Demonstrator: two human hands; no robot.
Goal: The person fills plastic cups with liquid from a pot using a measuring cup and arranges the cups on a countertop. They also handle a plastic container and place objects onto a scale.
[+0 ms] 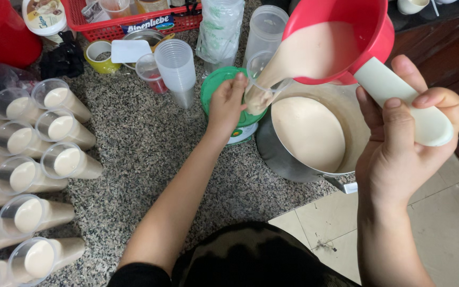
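Observation:
My right hand (399, 143) grips the white handle of a red scoop jug (362, 26) that is tilted left, and beige liquid streams from its lip. My left hand (227, 103) holds a clear plastic cup (258, 87) under the stream; the cup stands on a green-lidded tub (216, 82) and is partly filled. Right below the jug sits a large steel pot (288, 157) holding more of the beige liquid.
Several filled clear cups (54, 159) stand in rows on the speckled granite counter (144, 143) at left. A stack of empty cups (176, 69), a red basket (128, 24), a red bucket (1, 32) and small containers crowd the back. Tiled floor (452, 212) lies at right.

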